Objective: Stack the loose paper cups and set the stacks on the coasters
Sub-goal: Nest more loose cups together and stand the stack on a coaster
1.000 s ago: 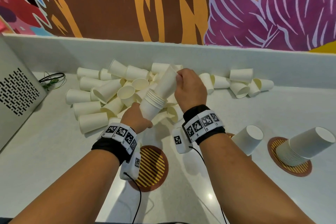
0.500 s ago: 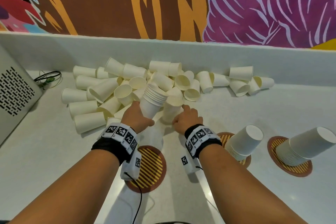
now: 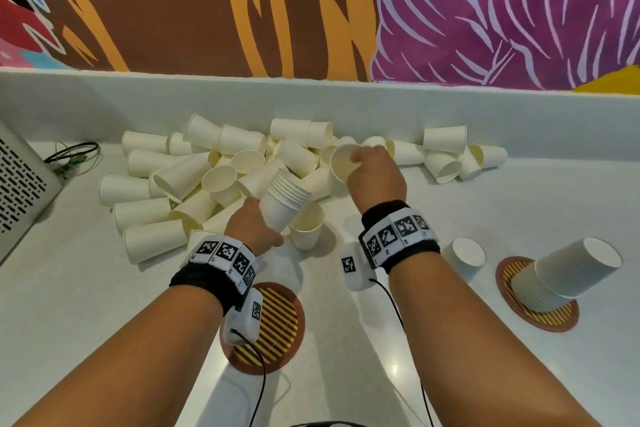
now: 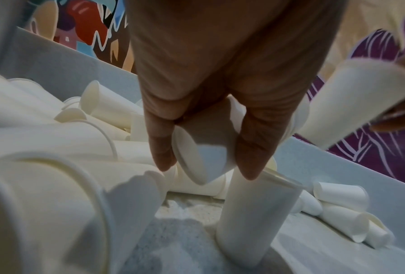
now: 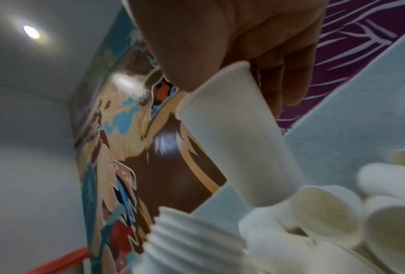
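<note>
My left hand (image 3: pixel 254 227) grips a tilted stack of white paper cups (image 3: pixel 284 201) by its base, mouths up and to the right; its fingers (image 4: pixel 250 148) wrap the bottom cup (image 4: pixel 204 157). My right hand (image 3: pixel 372 173) pinches a single cup (image 3: pixel 343 163) above the loose pile (image 3: pixel 194 177), just right of the stack; the same single cup (image 5: pixel 232 133) hangs over the stack's rims (image 5: pixel 192 246). One upright cup (image 3: pixel 306 227) stands beside my left hand. A bare striped coaster (image 3: pixel 277 319) lies near me.
A finished upside-down stack (image 3: pixel 568 270) sits on the right coaster (image 3: pixel 540 315); another stack (image 3: pixel 464 255) stands behind my right wrist. More loose cups (image 3: pixel 446 156) lie at the back right. A grey perforated box (image 3: pixel 17 191) and a cable (image 3: pixel 72 156) are at the left.
My right hand has come up from the table near the upright cup to the back of the pile and now holds a single cup. The left hand's stack has stayed about where it was.
</note>
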Demonstrator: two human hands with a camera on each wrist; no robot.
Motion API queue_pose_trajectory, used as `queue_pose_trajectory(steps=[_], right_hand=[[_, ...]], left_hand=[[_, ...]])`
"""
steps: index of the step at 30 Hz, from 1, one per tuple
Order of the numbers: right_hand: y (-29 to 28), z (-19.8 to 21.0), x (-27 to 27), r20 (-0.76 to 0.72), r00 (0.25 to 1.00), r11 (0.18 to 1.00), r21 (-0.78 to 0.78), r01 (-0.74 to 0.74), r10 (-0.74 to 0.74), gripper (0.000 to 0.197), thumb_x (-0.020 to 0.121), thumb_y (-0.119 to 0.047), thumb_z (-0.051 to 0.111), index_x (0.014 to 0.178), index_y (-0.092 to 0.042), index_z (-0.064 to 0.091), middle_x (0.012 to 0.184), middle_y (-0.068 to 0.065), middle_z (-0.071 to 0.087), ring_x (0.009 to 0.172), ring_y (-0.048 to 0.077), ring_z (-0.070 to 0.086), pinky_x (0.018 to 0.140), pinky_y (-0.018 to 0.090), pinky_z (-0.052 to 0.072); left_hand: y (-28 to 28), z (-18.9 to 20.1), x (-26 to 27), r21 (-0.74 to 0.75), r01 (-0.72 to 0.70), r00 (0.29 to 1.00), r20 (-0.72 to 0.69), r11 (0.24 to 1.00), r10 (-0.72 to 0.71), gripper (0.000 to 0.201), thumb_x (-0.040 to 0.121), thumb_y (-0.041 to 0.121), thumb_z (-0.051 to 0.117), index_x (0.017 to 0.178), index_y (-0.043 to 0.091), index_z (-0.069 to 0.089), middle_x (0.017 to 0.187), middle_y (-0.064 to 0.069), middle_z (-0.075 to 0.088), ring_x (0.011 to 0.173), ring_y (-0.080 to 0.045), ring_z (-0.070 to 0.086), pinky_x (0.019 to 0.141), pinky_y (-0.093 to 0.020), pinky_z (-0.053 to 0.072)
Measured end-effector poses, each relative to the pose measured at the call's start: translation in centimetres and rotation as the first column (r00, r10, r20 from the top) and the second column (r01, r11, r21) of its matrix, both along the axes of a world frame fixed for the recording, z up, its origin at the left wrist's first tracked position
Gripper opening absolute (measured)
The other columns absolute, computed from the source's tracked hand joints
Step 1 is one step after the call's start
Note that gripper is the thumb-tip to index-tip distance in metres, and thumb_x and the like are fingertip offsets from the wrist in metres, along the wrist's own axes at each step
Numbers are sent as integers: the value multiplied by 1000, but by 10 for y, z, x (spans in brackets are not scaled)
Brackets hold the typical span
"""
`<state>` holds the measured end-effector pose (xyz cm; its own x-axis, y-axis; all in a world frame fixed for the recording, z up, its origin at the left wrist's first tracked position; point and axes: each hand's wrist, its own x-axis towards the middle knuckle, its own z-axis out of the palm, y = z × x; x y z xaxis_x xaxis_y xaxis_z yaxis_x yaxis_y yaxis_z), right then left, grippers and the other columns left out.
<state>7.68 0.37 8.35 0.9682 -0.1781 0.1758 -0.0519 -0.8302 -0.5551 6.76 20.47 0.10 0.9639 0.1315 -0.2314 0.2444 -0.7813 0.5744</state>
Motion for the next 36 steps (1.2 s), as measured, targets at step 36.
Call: queue_pose_trajectory(steps=[36], right_hand=[[31,35,-30,174,937,951,8,-309,303,24,101,-29,35,102,-14,54,86,5,59,81,27,53,71,37,44]], left_hand=[[1,20,-15,-31,20,989,148,999,-15,54,57,23,83,101,7,55,91,-8,64,79,-28,63,61,-32,48]])
